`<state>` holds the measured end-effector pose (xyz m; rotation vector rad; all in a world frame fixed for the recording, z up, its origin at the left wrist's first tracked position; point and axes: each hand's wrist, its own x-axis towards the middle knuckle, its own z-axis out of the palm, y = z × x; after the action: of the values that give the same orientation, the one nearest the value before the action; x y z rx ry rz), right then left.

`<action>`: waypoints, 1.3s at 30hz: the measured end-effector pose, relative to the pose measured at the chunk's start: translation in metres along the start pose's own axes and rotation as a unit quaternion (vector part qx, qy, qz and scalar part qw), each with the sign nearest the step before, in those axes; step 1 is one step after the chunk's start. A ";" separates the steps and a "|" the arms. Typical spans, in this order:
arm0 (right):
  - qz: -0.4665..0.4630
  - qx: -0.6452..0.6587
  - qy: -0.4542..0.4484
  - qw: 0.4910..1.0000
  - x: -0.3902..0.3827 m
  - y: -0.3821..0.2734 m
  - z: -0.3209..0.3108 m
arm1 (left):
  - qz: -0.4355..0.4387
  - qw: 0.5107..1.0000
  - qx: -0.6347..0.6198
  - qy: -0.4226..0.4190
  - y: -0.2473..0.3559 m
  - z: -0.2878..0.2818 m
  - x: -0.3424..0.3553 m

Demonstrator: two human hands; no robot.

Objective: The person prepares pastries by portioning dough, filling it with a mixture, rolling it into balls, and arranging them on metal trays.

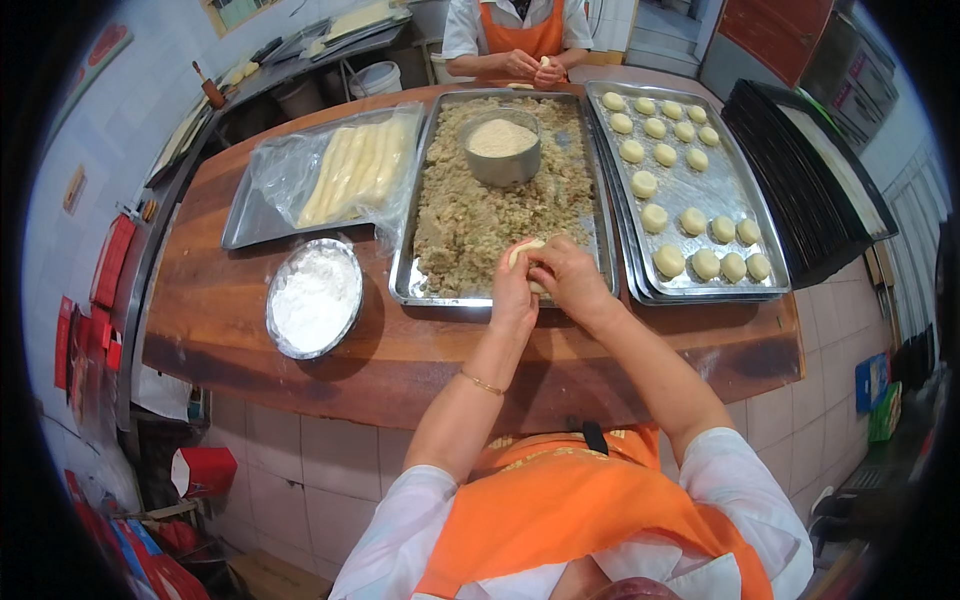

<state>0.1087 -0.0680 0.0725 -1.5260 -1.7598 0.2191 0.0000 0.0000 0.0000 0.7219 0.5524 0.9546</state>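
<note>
Over the near edge of a metal tray of crumbly brown filling (450, 240), my left hand (514, 290) has its fingers closed round a small piece of pale dough (525, 248). My right hand (567, 275) pinches the same piece from the right, and its fingers partly hide it. In that tray sits a round metal pot (503, 175) with pale crumbly contents. To the right, a stack of metal trays (700, 275) carries several round dough balls (668, 260) on top. At the left, long dough strips (355, 170) lie in plastic on a tray (255, 220).
A bowl of white powder (310, 300) stands on the wooden table (220, 340) at front left. A co-worker (518, 40) in an orange apron handles dough across the table. Black trays (820, 180) are stacked at the right. A counter (330, 40) with a bucket (378, 78) lies behind, left.
</note>
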 end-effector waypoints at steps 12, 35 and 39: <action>0.024 0.043 0.077 0.996 0.018 -0.048 -0.016 | 0.059 0.982 -0.180 0.004 0.040 0.044 -0.011; 0.026 0.069 -0.094 0.993 -0.003 -0.005 0.004 | -0.113 0.932 -0.324 0.121 0.007 0.018 -0.015; 0.052 -0.153 -0.094 0.982 0.008 0.009 -0.031 | -0.122 0.932 -0.328 0.093 0.013 0.008 -0.016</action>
<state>0.1362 -0.0692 0.0919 -1.8727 -1.9307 0.1546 -0.0083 -0.0114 0.0168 -0.0406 0.4341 0.9019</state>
